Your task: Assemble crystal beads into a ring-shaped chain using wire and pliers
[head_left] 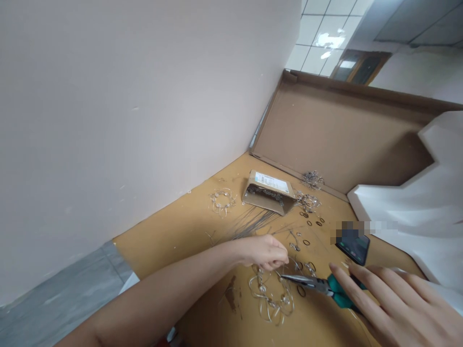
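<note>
My left hand (269, 253) is closed, its fingers curled at the top of a ring of looped silver wire (271, 303) with clear beads. Needle-nose pliers (311, 283) with green handles are in my right hand (401, 301), whose fingers lie over the handles. The pliers' tip points left and meets the ring's wire just below my left hand; whether the jaws grip it I cannot tell. Dark small rings (301, 290) lie close to the pliers. What my left fingertips pinch is partly hidden by the hand.
Beyond my left hand, straight wires (251, 224) lie before an open cardboard box (269, 193). Another wire ring (222, 200) lies left of it, a wire pile (308, 201) right. A phone (352, 246) lies near white foam (390, 207). A wall (144, 120) borders the tabletop.
</note>
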Available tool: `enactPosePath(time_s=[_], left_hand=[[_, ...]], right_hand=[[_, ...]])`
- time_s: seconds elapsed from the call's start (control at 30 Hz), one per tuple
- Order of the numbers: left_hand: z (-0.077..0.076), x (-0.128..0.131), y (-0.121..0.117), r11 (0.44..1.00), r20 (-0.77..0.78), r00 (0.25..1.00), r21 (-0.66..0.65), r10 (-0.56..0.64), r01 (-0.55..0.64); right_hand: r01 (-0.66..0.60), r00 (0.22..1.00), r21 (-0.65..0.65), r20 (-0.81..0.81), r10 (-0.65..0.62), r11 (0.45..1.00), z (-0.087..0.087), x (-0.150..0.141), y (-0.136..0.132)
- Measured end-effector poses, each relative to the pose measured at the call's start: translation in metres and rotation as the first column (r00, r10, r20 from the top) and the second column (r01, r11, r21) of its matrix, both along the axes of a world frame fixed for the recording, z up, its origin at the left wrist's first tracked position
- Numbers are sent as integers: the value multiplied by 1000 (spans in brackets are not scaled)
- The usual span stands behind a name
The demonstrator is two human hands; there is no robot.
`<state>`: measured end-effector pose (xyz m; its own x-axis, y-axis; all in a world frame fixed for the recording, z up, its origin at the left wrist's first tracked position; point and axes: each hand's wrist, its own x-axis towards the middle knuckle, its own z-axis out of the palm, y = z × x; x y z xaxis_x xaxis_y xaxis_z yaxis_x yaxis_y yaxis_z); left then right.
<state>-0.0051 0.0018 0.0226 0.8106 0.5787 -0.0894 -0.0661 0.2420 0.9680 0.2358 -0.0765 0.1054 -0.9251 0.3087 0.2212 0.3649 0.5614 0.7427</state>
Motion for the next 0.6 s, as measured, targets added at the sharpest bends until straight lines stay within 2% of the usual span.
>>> enactPosePath(time_s=[0.17,0.23,0.3,0.33,0.37,0.43,0.47,0.5,0.53,0.6], left_hand=[[-2,0,2,1000,-20,1000,12,-5,6],[-2,0,1,998,-46,999,54,10,-8],[-1,-1,-1,979,-82,993,193,80,-63],[0,-1,-2,944,-89,986,312,144,-110],[1,-2,-4,877,-79,973,454,217,-159],[4,-3,-8,656,-14,943,722,332,-220],[5,-4,-10,542,14,936,812,353,-217],[7,-4,-11,453,25,934,870,357,-196],[7,-5,-11,394,17,935,904,353,-165],[7,-6,-11,345,-20,940,933,342,-106]], right_hand=[[-12,1000,9,-12,12,1000,0,0,0],[0,999,-9,-44,0,1000,-1,0,0],[33,996,-66,-78,-38,997,-4,1,2],[63,992,-109,-99,-74,992,-7,0,2],[103,984,-160,-125,-124,982,-10,0,3],[215,944,-302,-180,-277,929,-16,-3,3],[275,907,-398,-195,-374,875,-19,-5,2],[326,860,-502,-194,-472,801,-22,-7,1],[359,811,-596,-181,-556,718,-24,-10,-1],[371,735,-728,-148,-661,576,-26,-15,-4]])
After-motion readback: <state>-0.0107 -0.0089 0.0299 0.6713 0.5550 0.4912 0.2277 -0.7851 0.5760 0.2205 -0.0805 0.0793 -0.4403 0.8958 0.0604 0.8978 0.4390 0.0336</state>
